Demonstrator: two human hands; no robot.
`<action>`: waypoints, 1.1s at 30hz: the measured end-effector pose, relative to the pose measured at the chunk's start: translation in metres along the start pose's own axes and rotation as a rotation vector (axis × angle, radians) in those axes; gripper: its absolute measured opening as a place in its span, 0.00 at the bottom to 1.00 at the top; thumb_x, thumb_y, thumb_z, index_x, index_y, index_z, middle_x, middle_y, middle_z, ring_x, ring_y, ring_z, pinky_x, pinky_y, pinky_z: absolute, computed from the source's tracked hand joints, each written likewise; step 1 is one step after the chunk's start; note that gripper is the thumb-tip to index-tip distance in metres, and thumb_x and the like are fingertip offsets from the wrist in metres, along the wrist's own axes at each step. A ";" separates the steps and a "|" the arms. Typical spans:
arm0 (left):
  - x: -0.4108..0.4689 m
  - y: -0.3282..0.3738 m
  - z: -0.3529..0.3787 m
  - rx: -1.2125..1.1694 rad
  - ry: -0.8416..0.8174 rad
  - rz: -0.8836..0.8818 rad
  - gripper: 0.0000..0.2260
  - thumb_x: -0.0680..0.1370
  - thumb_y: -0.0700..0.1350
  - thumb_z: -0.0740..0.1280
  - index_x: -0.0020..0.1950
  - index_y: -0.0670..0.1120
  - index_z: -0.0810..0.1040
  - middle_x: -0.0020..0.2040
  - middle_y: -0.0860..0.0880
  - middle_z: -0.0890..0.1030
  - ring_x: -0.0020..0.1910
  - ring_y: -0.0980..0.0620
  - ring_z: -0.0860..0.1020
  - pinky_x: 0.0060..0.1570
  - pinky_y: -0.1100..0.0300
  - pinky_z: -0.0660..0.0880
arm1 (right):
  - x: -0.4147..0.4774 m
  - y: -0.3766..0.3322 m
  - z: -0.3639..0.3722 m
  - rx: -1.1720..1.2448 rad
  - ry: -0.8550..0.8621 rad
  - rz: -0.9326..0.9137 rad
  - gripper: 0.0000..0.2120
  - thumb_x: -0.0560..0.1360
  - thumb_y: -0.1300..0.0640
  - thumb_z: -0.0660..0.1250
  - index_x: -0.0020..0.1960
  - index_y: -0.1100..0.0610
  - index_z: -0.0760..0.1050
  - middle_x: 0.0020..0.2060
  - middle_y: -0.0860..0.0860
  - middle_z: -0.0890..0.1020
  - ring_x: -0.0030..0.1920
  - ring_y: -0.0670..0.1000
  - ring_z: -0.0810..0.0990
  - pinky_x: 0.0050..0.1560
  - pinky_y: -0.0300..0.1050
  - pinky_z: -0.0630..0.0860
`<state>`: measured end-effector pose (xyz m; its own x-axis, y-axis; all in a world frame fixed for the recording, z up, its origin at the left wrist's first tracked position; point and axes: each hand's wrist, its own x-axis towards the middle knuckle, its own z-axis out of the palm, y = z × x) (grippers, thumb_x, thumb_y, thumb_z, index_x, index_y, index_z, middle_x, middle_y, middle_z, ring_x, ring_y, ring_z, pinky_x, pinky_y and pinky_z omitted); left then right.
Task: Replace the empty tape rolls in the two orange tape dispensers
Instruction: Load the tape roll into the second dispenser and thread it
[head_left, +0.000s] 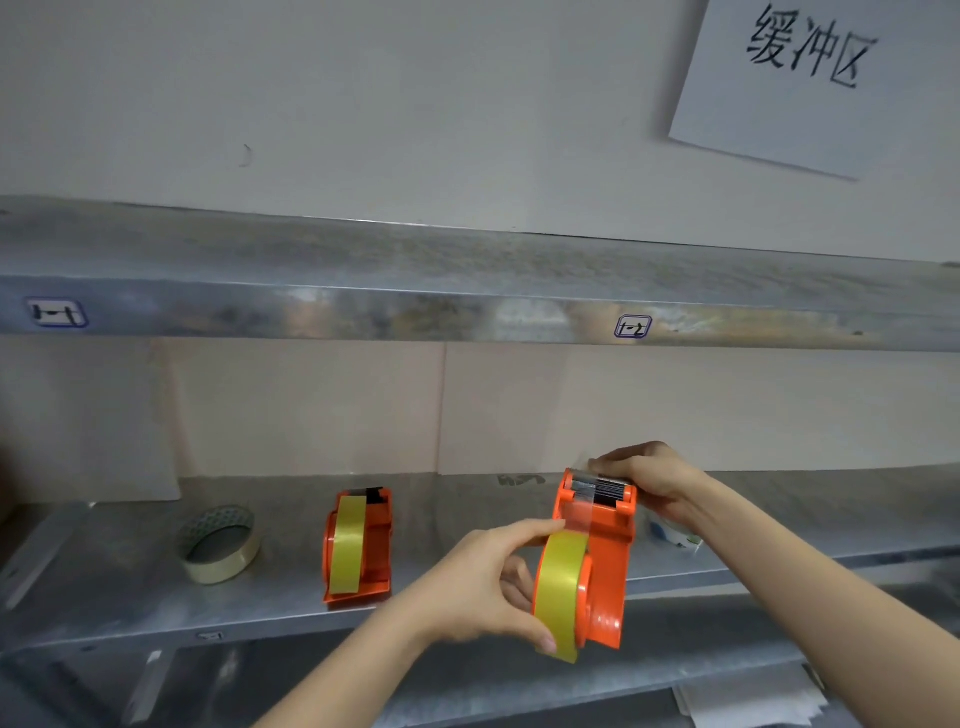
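One dispenser (609, 538) with roll (561, 587) over shelf (130, 587) edge

The metal shelf (130, 587) carries a flat tape roll (221, 570) beside an upright orange dispenser (382, 545).

Storeroom: steel shelf (467, 317) with bay labels (632, 326); handwritten zone sign (789, 88).

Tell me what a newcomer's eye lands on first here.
The orange tape dispenser at centre right stands out: the left hand grips its yellow tape roll, the right hand holds its cutter end. A second orange dispenser stands on the metal shelf left of it; a handwritten paper sign hangs top right.
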<state>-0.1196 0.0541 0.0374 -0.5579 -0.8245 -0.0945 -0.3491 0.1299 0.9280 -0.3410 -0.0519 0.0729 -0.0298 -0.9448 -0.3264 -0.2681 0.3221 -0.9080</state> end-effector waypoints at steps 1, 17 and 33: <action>-0.001 -0.001 0.001 0.015 0.010 0.016 0.45 0.63 0.38 0.81 0.74 0.58 0.65 0.41 0.51 0.81 0.43 0.49 0.84 0.54 0.53 0.81 | 0.000 0.000 0.000 0.008 0.012 -0.001 0.02 0.71 0.68 0.70 0.40 0.64 0.78 0.37 0.57 0.81 0.36 0.51 0.79 0.31 0.37 0.77; -0.003 -0.001 -0.002 -0.257 0.042 0.045 0.41 0.67 0.35 0.78 0.68 0.65 0.64 0.64 0.47 0.74 0.42 0.49 0.82 0.53 0.53 0.80 | 0.010 -0.015 0.018 0.334 -0.148 0.208 0.05 0.76 0.67 0.63 0.42 0.64 0.76 0.28 0.58 0.83 0.26 0.52 0.83 0.24 0.41 0.79; -0.016 0.000 -0.014 -0.428 -0.019 -0.025 0.33 0.71 0.33 0.74 0.66 0.56 0.64 0.47 0.45 0.83 0.47 0.47 0.81 0.56 0.49 0.75 | 0.008 0.017 0.021 0.295 -0.092 0.080 0.15 0.74 0.75 0.58 0.46 0.60 0.78 0.44 0.61 0.82 0.33 0.52 0.85 0.32 0.41 0.81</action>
<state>-0.1004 0.0593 0.0437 -0.5687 -0.8135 -0.1218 -0.0212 -0.1335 0.9908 -0.3251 -0.0528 0.0491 0.0511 -0.9105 -0.4103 0.0224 0.4118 -0.9110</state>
